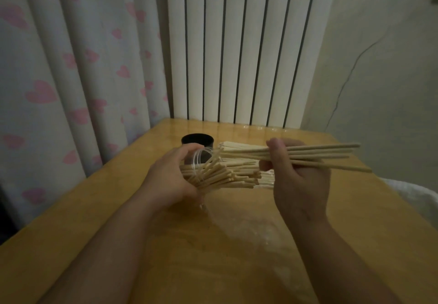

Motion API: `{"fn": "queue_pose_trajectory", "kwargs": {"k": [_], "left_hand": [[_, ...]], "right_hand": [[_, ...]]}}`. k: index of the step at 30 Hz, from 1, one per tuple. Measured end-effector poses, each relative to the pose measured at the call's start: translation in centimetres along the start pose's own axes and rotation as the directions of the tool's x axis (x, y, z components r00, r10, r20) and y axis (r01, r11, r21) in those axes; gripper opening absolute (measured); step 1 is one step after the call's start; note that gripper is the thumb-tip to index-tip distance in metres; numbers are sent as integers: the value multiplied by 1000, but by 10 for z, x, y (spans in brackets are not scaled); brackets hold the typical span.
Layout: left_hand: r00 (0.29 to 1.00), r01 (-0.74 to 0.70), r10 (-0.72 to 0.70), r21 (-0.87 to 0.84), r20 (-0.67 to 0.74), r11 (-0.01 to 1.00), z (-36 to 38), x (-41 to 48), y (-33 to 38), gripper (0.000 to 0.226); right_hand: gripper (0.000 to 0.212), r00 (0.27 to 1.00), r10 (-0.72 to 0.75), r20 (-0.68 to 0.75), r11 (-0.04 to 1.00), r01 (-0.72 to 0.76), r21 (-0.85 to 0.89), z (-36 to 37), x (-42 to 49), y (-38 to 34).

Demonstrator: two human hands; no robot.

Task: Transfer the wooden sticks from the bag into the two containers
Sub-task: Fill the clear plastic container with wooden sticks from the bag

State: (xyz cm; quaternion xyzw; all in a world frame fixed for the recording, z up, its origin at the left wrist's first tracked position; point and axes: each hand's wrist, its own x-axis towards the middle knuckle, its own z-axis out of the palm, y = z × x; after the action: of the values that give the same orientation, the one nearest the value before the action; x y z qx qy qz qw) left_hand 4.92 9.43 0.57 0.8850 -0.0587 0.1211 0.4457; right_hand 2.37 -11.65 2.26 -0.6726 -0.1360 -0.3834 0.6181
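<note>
The left hand (170,175) grips a tipped clear round plastic container (201,155) with pale wooden sticks (220,175) fanning out; the right hand (298,180) clasps a bundle of more sticks (312,155) above the wooden table (237,268).

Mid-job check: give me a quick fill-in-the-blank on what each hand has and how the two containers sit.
1. The right hand grips a bundle of sticks that lies roughly ____, not upright.
2. The clear container in the left hand is tipped onto its ____, with sticks fanning out of its mouth.
3. The other container, standing on the table behind the hands, is ____ in colour.

Missing words: horizontal; side; black.
</note>
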Motion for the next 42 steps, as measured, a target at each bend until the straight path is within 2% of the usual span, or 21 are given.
{"fn": "queue_pose_trajectory", "kwargs": {"k": [5, 10, 12, 14, 16, 19, 21, 23, 24, 26, 29, 30, 32, 34, 35, 38, 40, 42], "left_hand": [[1000, -16, 16, 29, 5, 999, 1, 0, -1, 112], [1000, -31, 30, 54, 9, 998, 0, 0, -2, 112], [999, -39, 38, 58, 13, 998, 0, 0, -2, 112], [999, -42, 42, 60, 10, 997, 1, 1, -3, 111], [999, -43, 42, 61, 3, 997, 1, 2, -4, 112], [999, -44, 44, 52, -2, 998, 1, 2, -5, 113], [999, -43, 43, 43, -1, 998, 1, 3, -5, 112], [999, -41, 41, 40, 2, 998, 1, 3, -5, 112], [999, -40, 40, 36, 1, 999, 1, 3, -6, 112], [999, -33, 33, 32, 0, 999, 0, 3, -6, 113], [1000, -29, 29, 30, -2, 999, 1, 2, -6, 113], [1000, -30, 30, 30, -5, 999, 1, 2, -6, 113], [1000, -28, 28, 26, -9, 999, 2, 2, -6, 113], [1000, -21, 21, 31, -4, 999, 2, 2, -5, 113], [1000, -19, 19, 37, -1, 999, 2, 2, -4, 114], [1000, -13, 14, 48, -7, 999, 2, 2, -3, 113], [1000, -7, 7, 27, -27, 1000, 2, 2, -4, 113], [998, 2, -1, 3, -55, 1000, 2, 2, -5, 112]], "right_hand": [[18, 985, 129, 113, 991, -123, -60, 8, -3, 6], [18, 964, 217, 157, 976, -211, -54, 9, -2, 10], [17, 910, 295, 291, 955, -269, -127, 9, -3, 15], [20, 842, 371, 393, 927, -365, -93, 11, -5, 17], [22, 848, 416, 328, 887, -458, 58, 11, -4, 18], [25, 888, 445, 119, 856, -460, 234, 8, 2, 18], [26, 894, 422, 153, 888, -441, 129, 8, 0, 18], [20, 876, 403, 264, 906, -423, 21, 10, -3, 16], [20, 858, 410, 309, 899, -437, 23, 11, -4, 15], [32, 858, 414, 304, 878, -464, 113, 10, -3, 15], [34, 861, 476, 178, 800, -508, 319, 9, 1, 14], [37, 854, 495, 158, 785, -518, 340, 10, 1, 13], [36, 857, 485, 172, 837, -513, 192, 12, -3, 13], [31, 833, 456, 312, 882, -470, -35, 13, -7, 12], [31, 814, 450, 368, 888, -453, -84, 13, -8, 14], [38, 809, 453, 374, 880, -474, -40, 12, -6, 16], [37, 821, 479, 312, 862, -507, 11, 10, -3, 19], [32, 856, 466, 226, 880, -474, -17, 8, -2, 22]]}}
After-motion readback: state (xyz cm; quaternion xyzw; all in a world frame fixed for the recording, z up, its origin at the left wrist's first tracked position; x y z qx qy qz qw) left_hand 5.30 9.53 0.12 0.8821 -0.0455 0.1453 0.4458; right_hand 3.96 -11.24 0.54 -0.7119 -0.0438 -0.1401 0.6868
